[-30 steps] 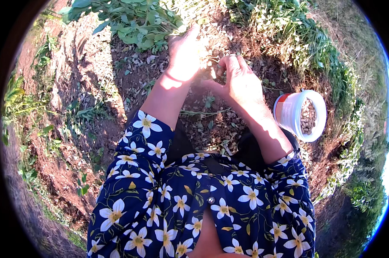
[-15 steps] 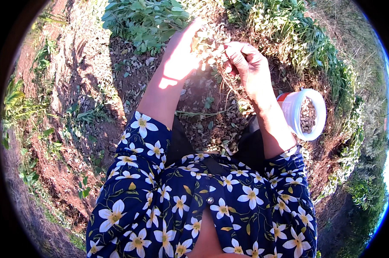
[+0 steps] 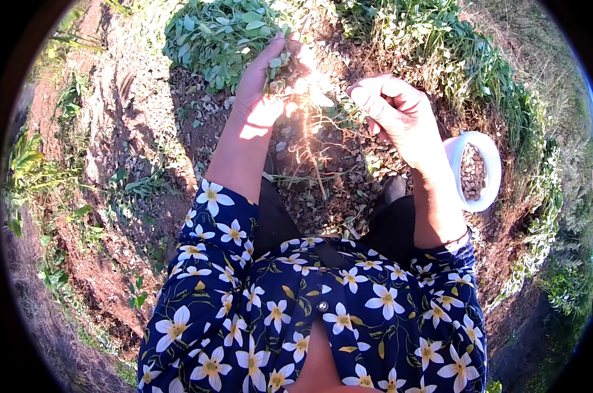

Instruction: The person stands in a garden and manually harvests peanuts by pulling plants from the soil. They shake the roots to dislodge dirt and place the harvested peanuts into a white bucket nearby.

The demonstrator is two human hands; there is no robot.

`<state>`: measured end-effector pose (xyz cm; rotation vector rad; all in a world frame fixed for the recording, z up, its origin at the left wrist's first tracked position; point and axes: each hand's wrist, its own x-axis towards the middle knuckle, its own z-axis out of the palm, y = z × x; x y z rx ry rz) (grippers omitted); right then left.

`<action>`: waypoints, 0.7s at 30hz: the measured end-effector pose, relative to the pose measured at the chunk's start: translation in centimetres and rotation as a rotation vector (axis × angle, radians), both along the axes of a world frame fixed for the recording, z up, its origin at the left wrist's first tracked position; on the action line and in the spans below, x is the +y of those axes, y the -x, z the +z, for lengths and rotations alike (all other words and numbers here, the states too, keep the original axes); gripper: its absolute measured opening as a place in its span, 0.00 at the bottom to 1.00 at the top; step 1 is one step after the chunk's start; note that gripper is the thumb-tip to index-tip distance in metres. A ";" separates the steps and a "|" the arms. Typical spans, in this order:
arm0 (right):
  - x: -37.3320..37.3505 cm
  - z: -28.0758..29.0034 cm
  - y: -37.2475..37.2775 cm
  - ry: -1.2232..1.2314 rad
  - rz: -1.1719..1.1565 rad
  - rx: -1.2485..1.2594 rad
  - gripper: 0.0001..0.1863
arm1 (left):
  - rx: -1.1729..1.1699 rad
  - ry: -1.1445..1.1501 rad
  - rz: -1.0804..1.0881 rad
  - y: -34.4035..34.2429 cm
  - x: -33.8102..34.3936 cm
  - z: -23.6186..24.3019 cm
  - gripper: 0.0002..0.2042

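Observation:
My left hand [image 3: 252,98] is closed round an uprooted peanut plant [image 3: 307,141], whose thin branching roots hang down in bright sunlight. Glare washes out much of the stem and leaves beside my fingers. To the right of the plant, my right hand [image 3: 398,114] is closed in a pinch, its fingertips close to the fine root strands. What sits between those fingertips is too small to make out. Beyond my right forearm stands a white plastic bucket [image 3: 451,157], with many peanuts [image 3: 472,171] in their shells inside it.
A heap of green leafy plants [image 3: 218,39] lies just past my left hand. More pulled plants [image 3: 440,59] form a long row at the far right, curving behind the bucket. Dry leaves and loose soil [image 3: 204,111] cover the ground between my legs and around me.
My right hand has moved right and slightly down, away from the plant. My left hand has turned the plant so its roots hang down and show clearly.

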<state>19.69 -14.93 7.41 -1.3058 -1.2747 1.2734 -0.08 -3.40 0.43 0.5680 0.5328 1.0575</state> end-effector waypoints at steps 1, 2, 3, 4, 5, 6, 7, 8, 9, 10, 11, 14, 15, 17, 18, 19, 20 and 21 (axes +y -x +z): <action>0.1 -0.6 1.1 -0.113 0.029 -0.085 0.12 | -0.122 0.022 -0.126 0.6 1.0 -1.6 0.10; 0.0 -1.7 1.8 -0.221 0.042 -0.177 0.13 | -0.112 0.035 -0.108 0.1 0.8 -1.3 0.10; 0.1 -2.5 2.1 -0.225 0.010 -0.246 0.14 | -0.102 0.048 -0.089 -0.4 0.4 -0.9 0.10; 0.3 -3.1 2.3 -0.228 -0.024 -0.318 0.16 | -0.094 0.060 -0.071 -0.8 0.1 -0.3 0.09; 0.4 -3.5 2.4 -0.208 -0.042 -0.252 0.16 | -0.104 0.081 -0.110 -0.8 -0.2 0.2 0.09; 0.6 -3.8 2.4 -0.240 -0.045 -0.230 0.16 | -0.113 0.075 -0.114 -1.1 -0.4 0.5 0.09; 0.7 -4.2 2.5 -0.273 -0.042 -0.206 0.17 | -0.121 0.067 -0.112 -1.2 -0.6 0.7 0.09; 0.9 -4.2 2.6 -0.306 -0.039 -0.183 0.17 | -0.129 0.060 -0.110 -1.3 -0.7 0.8 0.09; 0.7 -3.8 2.7 -0.286 -0.050 -0.184 0.16 | -0.108 0.009 -0.129 -1.3 -0.2 0.0 0.11; 0.8 -3.9 2.6 -0.255 -0.044 -0.179 0.16 | -0.085 -0.001 -0.139 -1.3 -0.4 0.1 0.11; 0.8 -4.0 2.5 -0.224 -0.038 -0.173 0.16 | -0.062 -0.011 -0.149 -1.4 -0.6 0.5 0.12; 0.8 -3.9 2.4 -0.104 -0.019 -0.060 0.16 | 0.110 -0.011 -0.062 -1.6 -1.0 0.9 0.15; 0.8 -3.7 2.5 -0.059 -0.012 -0.007 0.16 | 0.149 -0.029 -0.023 -1.6 -0.8 0.6 0.16; 1.1 -3.4 2.3 0.075 -0.022 0.152 0.17 | 0.162 -0.058 0.031 -1.8 -0.7 0.4 0.17; 1.2 -3.4 2.3 0.141 -0.026 0.232 0.18 | 0.138 -0.069 0.050 -1.9 -0.7 0.6 0.17; 1.3 -3.6 2.4 0.140 -0.044 0.243 0.18 | 0.115 -0.082 0.071 -1.9 -0.8 0.7 0.18; 1.3 -3.6 2.5 0.132 -0.030 0.263 0.19 | 0.143 -0.105 0.088 -1.8 -0.6 0.4 0.18; 1.3 -3.6 2.6 0.123 -0.017 0.283 0.19 | 0.170 -0.128 0.106 -1.7 -0.3 -0.2 0.18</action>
